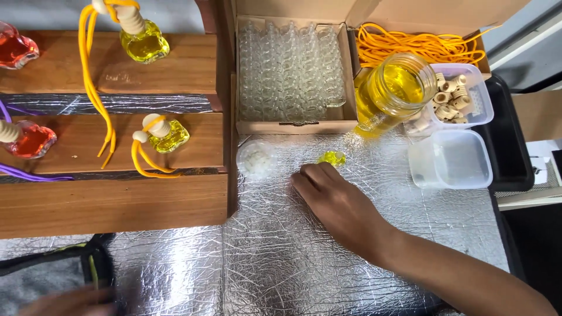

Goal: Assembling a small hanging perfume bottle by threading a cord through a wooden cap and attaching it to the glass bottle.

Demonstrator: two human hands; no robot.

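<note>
**Reaching Toward the Small Yellow Bottle**

Resting palm-down on the foil-covered worktop [275,257], the right hand [336,205] has its fingers [304,181] loosely curled and grasps nothing. Its fingertips lie just beside a small yellow bottle [332,157], which sits on the foil just beyond them, near the front edge of the bottle box [293,126]. Whether the fingertips touch the bottle cannot be told.

The left hand [70,301] shows only as a blur at the near left edge; the state of its fingers cannot be told.

Left of the bottle lies a round clear lid [256,159]. The far box holds rows of empty glass bottles [290,67]. To its right stand a jar [389,93] of yellow liquid, a tub [474,96] of wooden caps and an empty tub [451,159]. Orange cords [410,44] lie in a box behind them. On the wooden steps [117,202] at left stand filled bottles, yellow [164,134] and red [32,140].
</note>
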